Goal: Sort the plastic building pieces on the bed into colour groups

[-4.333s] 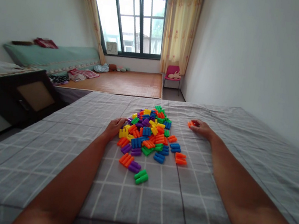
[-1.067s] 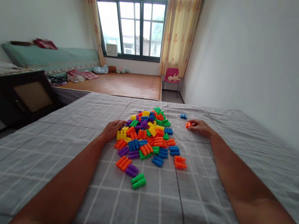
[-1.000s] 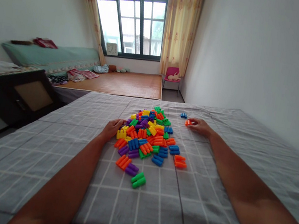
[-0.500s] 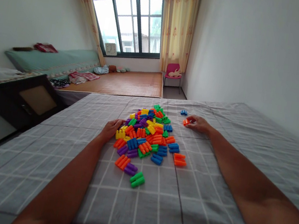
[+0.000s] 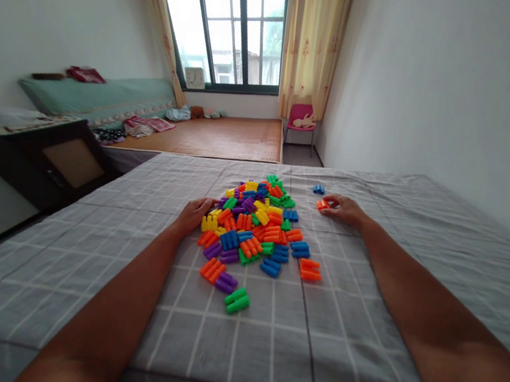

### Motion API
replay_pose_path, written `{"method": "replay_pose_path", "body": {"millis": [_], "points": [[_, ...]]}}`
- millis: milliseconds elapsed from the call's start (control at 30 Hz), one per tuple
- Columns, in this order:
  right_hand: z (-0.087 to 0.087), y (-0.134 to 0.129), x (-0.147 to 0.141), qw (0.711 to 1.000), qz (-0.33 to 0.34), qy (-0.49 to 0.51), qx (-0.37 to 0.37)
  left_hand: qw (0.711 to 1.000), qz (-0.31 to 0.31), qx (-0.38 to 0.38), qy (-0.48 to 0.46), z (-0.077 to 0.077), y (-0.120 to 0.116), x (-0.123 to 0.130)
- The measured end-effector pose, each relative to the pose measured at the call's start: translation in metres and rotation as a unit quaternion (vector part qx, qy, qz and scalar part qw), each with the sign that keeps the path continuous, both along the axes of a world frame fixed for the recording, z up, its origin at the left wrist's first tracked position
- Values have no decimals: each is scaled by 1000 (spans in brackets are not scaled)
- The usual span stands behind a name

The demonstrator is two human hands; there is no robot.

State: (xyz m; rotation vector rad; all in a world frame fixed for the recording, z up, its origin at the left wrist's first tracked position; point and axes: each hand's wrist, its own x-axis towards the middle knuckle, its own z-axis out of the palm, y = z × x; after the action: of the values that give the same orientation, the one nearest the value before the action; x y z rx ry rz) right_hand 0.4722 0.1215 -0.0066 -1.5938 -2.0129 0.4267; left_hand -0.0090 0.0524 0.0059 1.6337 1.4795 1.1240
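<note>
A mixed pile of plastic building blocks in orange, purple, yellow, green and blue lies on the grey checked sheet (image 5: 121, 299). My left hand (image 5: 194, 215) rests at the pile's left edge, fingers stretched toward a purple block and a yellow block (image 5: 210, 223); its fingertips are partly hidden. Right of the pile, my right hand (image 5: 345, 210) pinches an orange block (image 5: 322, 205) low over the sheet. Just beyond that lies a single blue block (image 5: 318, 189). Nearer to me are a separate orange block (image 5: 310, 269) and a green block (image 5: 237, 301).
An orange block (image 5: 213, 270) touches a purple block (image 5: 225, 282) at the pile's near side. Beyond the sheet are a low bed (image 5: 224, 138), a pink chair (image 5: 302, 113) and a window. A dark cabinet (image 5: 66, 161) stands at left, a white wall at right.
The view has shifted slightly, moving the whole scene a little right and up. Both hands keep their places beside the pile, and the orange block stays in my right hand.
</note>
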Motion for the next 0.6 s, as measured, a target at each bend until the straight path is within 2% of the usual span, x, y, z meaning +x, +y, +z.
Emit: {"method": "replay_pose_path", "body": {"millis": [67,133,233,333,467,600], "points": [[9,-1,-5,1000,-3,-3,26,1000,0,-3,-3,0,0,0],[19,-3,-16,998,27,0,61,1000,1,-3,-2,-1,1,-1],[28,-11,-43,988,146,2,55,1000,-1,-2,-2,-4,3,-2],[24,-20,-73,972,233,-30,28,1000,-4,-1,-6,-6,4,-3],[15,-28,-88,968,241,-67,12,1000,0,-7,-13,-5,4,-2],[22,-23,-72,976,217,-25,12,1000,-2,-2,-6,-3,3,-2]]}}
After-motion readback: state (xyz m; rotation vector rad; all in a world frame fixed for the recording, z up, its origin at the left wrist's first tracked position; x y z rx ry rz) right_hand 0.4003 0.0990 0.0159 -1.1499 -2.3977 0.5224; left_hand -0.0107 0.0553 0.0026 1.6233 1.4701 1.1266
